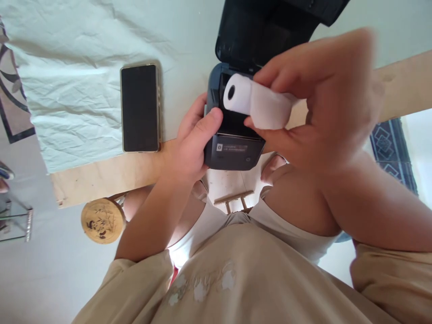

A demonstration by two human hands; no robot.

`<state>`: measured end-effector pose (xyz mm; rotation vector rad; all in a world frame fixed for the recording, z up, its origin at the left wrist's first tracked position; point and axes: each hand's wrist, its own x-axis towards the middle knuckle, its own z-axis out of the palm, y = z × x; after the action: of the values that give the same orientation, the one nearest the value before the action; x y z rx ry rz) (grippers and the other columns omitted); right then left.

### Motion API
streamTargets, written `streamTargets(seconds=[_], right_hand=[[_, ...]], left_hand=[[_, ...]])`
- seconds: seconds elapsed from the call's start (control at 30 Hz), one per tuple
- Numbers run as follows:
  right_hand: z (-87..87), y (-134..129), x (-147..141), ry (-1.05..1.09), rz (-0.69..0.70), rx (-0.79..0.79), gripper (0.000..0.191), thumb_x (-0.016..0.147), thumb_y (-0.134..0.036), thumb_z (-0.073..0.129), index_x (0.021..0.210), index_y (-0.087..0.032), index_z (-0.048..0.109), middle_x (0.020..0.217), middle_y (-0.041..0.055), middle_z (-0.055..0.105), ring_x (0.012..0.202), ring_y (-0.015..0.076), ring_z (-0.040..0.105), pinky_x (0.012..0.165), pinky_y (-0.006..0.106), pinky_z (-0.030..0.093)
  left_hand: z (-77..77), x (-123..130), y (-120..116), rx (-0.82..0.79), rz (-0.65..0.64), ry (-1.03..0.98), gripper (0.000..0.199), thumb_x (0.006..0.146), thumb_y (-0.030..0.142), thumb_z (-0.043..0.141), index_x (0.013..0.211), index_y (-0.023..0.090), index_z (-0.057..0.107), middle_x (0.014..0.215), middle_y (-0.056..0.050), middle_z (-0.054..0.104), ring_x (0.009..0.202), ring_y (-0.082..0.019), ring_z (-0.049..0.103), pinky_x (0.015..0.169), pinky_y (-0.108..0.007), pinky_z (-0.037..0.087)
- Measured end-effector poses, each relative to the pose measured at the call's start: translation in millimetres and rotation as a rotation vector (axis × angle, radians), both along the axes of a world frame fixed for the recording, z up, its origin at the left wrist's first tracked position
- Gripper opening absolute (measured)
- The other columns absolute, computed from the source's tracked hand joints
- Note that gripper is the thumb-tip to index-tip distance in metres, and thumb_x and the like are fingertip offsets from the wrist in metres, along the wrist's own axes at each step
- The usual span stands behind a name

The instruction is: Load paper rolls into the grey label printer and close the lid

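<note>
A small black receipt printer (232,161) is gripped at its left side by my left hand (192,139), the thumb over its rim. Its lid (266,38) is swung up and back, so the dark paper bay shows. My right hand (324,99) pinches a white paper roll (241,94) between thumb and fingers, a loose paper flap hanging off it. The roll is tilted over the bay, its hollow core facing left. Whether it touches the bay's inside I cannot tell.
A phone (140,108) with a dark screen lies left of the printer on the pale green cloth (81,90). Bare wood (111,171) shows along the table's front edge. A round wooden stool (103,220) stands below at the left. My legs are under the table edge.
</note>
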<state>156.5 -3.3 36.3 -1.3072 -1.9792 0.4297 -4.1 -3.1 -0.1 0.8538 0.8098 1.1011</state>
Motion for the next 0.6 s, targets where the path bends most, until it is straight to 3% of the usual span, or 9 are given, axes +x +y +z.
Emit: streamTargets(seconds=[0.13,0.23,0.4,0.6], right_hand=[[-1.2,6,-4,-0.183,0.03,0.283,0.005,0.077,-0.013,0.047,0.078,-0.017,0.049,0.095,0.0004,0.06,0.089,0.0105,0.058,0.072,0.025,0.048],[-4.6,6,1,-0.19,0.082,0.33,0.005,0.075,-0.013,0.049,0.075,-0.017,0.052,0.103,0.001,0.058,0.092,0.0127,0.057,0.074,0.027,0.048],[-7.3,-4,0,-0.163,0.103,0.462,0.005,0.068,-0.015,0.056,0.07,-0.019,0.053,0.072,0.0035,0.051,0.07,0.0118,0.049,0.061,0.029,0.036],[-13.9,-12,-3,-0.245,0.229,0.49,0.014,0.066,-0.023,0.062,0.073,-0.021,0.051,0.07,-0.0022,0.055,0.065,0.0099,0.045,0.062,0.029,0.034]], left_hand=[[-1.2,-1,1,0.026,-0.008,-0.004,0.032,0.079,0.042,0.051,0.1,0.018,0.054,0.092,-0.003,0.063,0.087,-0.016,0.061,0.056,-0.021,0.045],[-2.1,-1,1,0.029,-0.006,-0.011,0.03,0.081,0.042,0.05,0.098,0.018,0.054,0.09,-0.003,0.062,0.085,-0.015,0.061,0.053,-0.021,0.042],[-5.8,-1,-1,0.077,-0.029,-0.043,0.032,0.079,0.042,0.05,0.102,0.02,0.05,0.079,-0.002,0.06,0.071,-0.013,0.059,0.055,-0.024,0.045],[-16.6,-5,1,0.213,0.002,-0.001,0.058,0.064,0.027,0.067,0.118,0.025,0.044,0.107,-0.001,0.053,0.093,-0.013,0.053,0.08,-0.024,0.044]])
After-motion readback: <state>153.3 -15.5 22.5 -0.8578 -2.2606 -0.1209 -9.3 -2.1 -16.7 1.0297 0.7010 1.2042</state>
